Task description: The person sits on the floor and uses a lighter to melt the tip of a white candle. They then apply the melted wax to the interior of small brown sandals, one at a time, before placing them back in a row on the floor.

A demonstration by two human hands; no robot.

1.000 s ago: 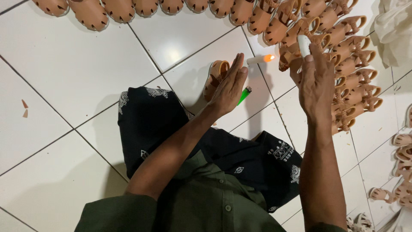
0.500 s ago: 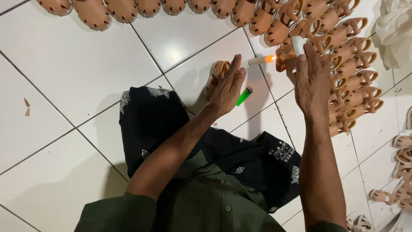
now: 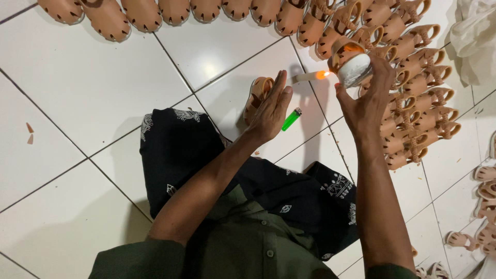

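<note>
Taking the green lighter [image 3: 291,119] on the white tiled floor [image 3: 77,103] as the landmark: far to its left, two small tan scraps [image 3: 30,133] lie on a tile. Up and to the left of the lighter, a row of tan sandals, soles up [image 3: 108,18], runs along the top edge of the view. Below and left of the lighter lies the person's lap in dark patterned cloth [image 3: 170,150], with a green shirt [image 3: 243,248] nearer the camera.

Just left of the lighter, the left hand [image 3: 271,106] is open and flat, fingers straight and together, set on edge. It holds nothing. Behind it, partly hidden, one tan sandal [image 3: 257,95] lies on the floor; whether the hand touches it cannot be told.

Above the lighter and a little to the right, a white candle [image 3: 306,77] lies near the floor with a small orange flame [image 3: 324,74] at its right end.

To the right of the lighter and higher, the right hand [image 3: 364,101] is closed around a tan sandal with a pale sole [image 3: 354,64], held up off the floor with its edge right at the flame.

Further right of the lighter, many more tan strapped sandals [image 3: 418,93] stand packed in rows. A white cloth [image 3: 475,36] lies at the upper right corner, and a few pale sandals [image 3: 483,206] lie along the right edge.
</note>
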